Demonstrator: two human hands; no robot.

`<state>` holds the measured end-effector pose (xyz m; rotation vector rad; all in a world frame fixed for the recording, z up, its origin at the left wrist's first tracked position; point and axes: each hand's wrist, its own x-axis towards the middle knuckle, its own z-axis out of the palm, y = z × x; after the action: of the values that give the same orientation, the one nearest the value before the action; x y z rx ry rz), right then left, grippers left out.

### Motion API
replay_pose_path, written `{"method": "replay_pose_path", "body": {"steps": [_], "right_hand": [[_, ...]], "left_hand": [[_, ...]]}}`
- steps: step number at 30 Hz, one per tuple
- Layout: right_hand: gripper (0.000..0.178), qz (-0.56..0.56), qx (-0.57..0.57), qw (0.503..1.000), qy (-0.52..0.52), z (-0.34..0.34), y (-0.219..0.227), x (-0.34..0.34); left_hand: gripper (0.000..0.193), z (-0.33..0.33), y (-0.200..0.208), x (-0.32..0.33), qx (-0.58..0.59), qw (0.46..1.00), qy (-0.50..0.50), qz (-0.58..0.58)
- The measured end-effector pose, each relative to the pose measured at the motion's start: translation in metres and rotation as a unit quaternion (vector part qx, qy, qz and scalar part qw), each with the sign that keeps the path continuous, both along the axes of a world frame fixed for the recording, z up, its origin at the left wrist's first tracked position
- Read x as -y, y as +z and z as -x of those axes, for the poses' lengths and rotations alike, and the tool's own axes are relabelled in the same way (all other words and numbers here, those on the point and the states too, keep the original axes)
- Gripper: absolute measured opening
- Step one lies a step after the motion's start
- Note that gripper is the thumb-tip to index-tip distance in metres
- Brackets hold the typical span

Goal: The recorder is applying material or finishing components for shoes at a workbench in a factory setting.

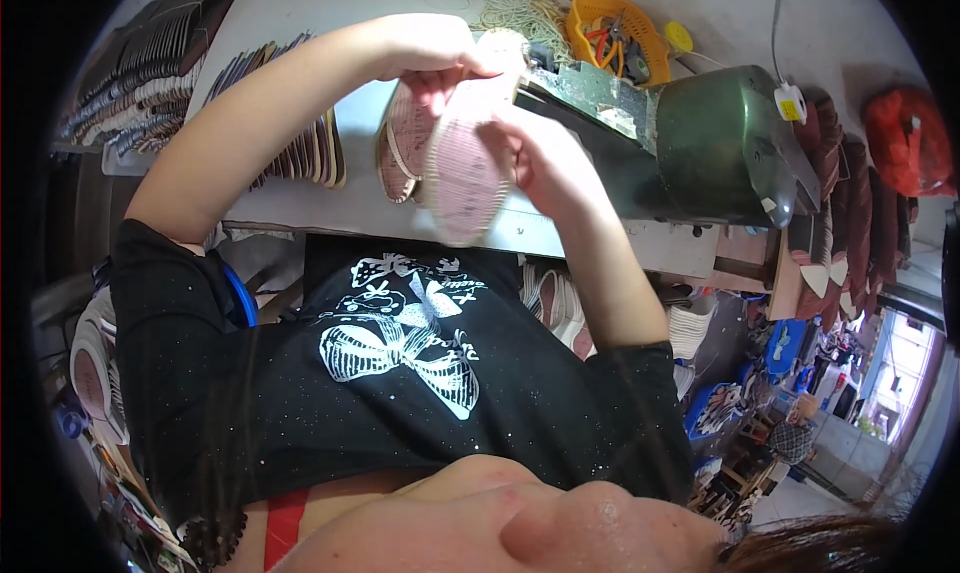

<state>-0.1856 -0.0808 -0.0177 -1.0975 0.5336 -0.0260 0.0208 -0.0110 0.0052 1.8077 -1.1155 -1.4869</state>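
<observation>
A pink ribbed shoe sole (468, 168) with a pale stitched rim is held up over the white worktable. My left hand (440, 61) reaches across from the left, thumb and fingers closed on its upper end. My right hand (545, 163) has its fingers closed on the right edge of the same sole. Directly behind and to the left is a second pink sole (405, 138) with a pale rim, partly covered by the first and by my left hand. The green sewing machine (715, 143) stands just right of my right hand. The held sole's lower end is slightly blurred.
A row of soles (310, 153) stands on the worktable (270, 18) at the left, with stacked shoe parts (150, 73) beyond. Tangled pale thread (525, 18) and a yellow basket (655, 48) with pliers (612, 45) lie at the back. Bundled maroon pieces (850, 203) hang at the right.
</observation>
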Motion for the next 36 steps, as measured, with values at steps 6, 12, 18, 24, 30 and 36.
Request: {"method": "replay_pose_path", "body": {"steps": [6, 12, 18, 24, 30, 36], "right_hand": [[0.024, 0.042, -0.003, 0.997, -0.066, 0.034, -0.016, -0.025], [0.024, -0.017, 0.084, 0.982, -0.17, -0.003, -0.02, -0.011], [0.025, 0.141, 0.089, 0.982, -0.095, -0.021, -0.021, -0.051], [0.062, 0.623, 0.05, 0.78, -0.046, -0.033, -0.064, -0.084], [0.041, 0.639, 0.147, 0.746, 0.111, -0.032, -0.057, -0.08], [0.068, 0.28, 0.156, 0.947, 0.002, -0.047, -0.053, -0.089]], "left_hand": [[0.056, -0.01, 0.013, 0.03, 0.151, 0.988, -0.044, -0.007], [0.057, -0.039, -0.005, 0.052, 0.188, 0.982, -0.004, 0.013], [0.028, -0.102, -0.069, 0.002, 0.091, 0.95, 0.258, 0.151], [0.035, -0.023, -0.088, -0.099, 0.602, 0.769, 0.197, 0.084], [0.015, -0.012, -0.081, -0.105, 0.652, 0.742, 0.143, 0.057], [0.012, -0.008, -0.049, -0.102, 0.422, 0.83, 0.271, 0.243]]}}
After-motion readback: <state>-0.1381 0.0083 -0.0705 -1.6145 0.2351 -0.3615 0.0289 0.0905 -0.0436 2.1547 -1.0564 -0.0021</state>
